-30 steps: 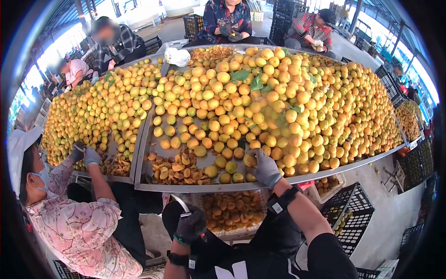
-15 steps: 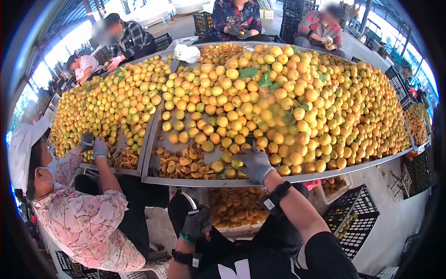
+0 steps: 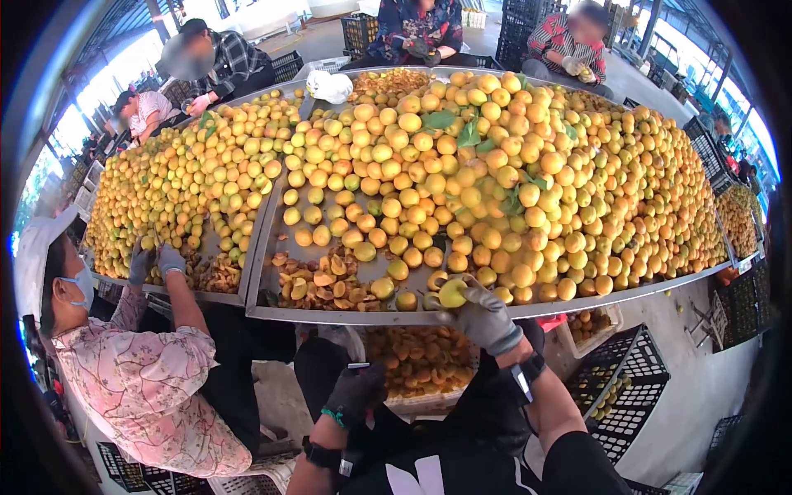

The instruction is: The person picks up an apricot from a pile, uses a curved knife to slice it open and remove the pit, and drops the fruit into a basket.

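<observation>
My right hand (image 3: pixel 483 318), in a grey glove, grips a yellow-green fruit (image 3: pixel 452 294) at the front edge of the metal table (image 3: pixel 363 315). Below the edge, my left hand (image 3: pixel 355 393), in a dark glove, is closed around a small tool (image 3: pixel 358 365), of which only a pale metal part shows. Whole orange-yellow fruits (image 3: pixel 577 190) are heaped on the table. Cut fruit pieces (image 3: pixel 326 285) lie at its front left. A crate of fruit halves (image 3: pixel 421 361) stands beneath the edge, between my knees.
A co-worker in a pink floral shirt (image 3: pixel 136 371) sits at my left, both gloved hands at the fruit. Several other people sit along the far side. A black crate (image 3: pixel 631 404) stands on the floor at right. A white bag (image 3: pixel 330 87) lies on the table's far side.
My right hand has drawn back from the heap to the table edge and now holds a fruit. My left hand has turned and shifted slightly right; the tool's curved blade no longer shows clearly.
</observation>
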Demonstrator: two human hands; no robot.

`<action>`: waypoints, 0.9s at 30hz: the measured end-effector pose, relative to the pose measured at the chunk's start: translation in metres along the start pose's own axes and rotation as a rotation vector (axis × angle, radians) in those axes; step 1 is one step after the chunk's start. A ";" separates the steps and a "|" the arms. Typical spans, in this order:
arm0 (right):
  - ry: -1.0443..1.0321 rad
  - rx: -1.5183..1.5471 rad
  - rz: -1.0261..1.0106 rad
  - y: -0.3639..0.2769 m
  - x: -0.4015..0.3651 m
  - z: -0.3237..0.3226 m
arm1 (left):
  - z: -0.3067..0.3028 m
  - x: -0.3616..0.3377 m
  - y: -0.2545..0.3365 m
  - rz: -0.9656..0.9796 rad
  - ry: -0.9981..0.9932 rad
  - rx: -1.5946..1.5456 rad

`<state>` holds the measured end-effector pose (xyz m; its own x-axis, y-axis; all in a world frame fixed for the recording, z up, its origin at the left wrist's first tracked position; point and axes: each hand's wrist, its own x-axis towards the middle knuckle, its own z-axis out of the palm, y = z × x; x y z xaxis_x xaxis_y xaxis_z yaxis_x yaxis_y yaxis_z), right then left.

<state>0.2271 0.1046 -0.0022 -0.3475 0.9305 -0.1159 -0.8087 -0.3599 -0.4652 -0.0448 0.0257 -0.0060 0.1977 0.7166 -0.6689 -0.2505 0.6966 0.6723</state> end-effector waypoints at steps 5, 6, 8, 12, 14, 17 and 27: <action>0.077 -0.558 0.096 0.035 -0.046 -0.032 | 0.027 0.009 -0.003 0.192 0.062 0.855; 0.078 -0.694 0.250 0.040 -0.058 -0.014 | 0.032 0.007 -0.004 0.189 0.065 0.856; 0.096 -0.885 0.113 0.071 -0.072 0.010 | 0.040 0.002 -0.006 0.558 0.101 1.159; 0.118 -0.794 0.005 0.094 -0.079 0.004 | 0.037 0.005 -0.017 0.640 0.076 1.326; 0.125 -0.668 -0.008 0.098 -0.080 -0.016 | 0.036 0.002 -0.013 0.692 -0.068 1.389; 0.159 -0.451 -0.038 0.089 -0.079 -0.032 | 0.043 -0.015 -0.002 0.218 -0.381 0.775; 0.051 -0.220 0.016 0.070 -0.103 -0.006 | 0.031 -0.022 -0.023 0.709 -0.192 0.939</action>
<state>0.2092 -0.0165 -0.0281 -0.3303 0.9291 -0.1664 -0.6787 -0.3563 -0.6421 -0.0145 -0.0047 0.0032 0.4534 0.8899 -0.0495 0.4144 -0.1613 0.8957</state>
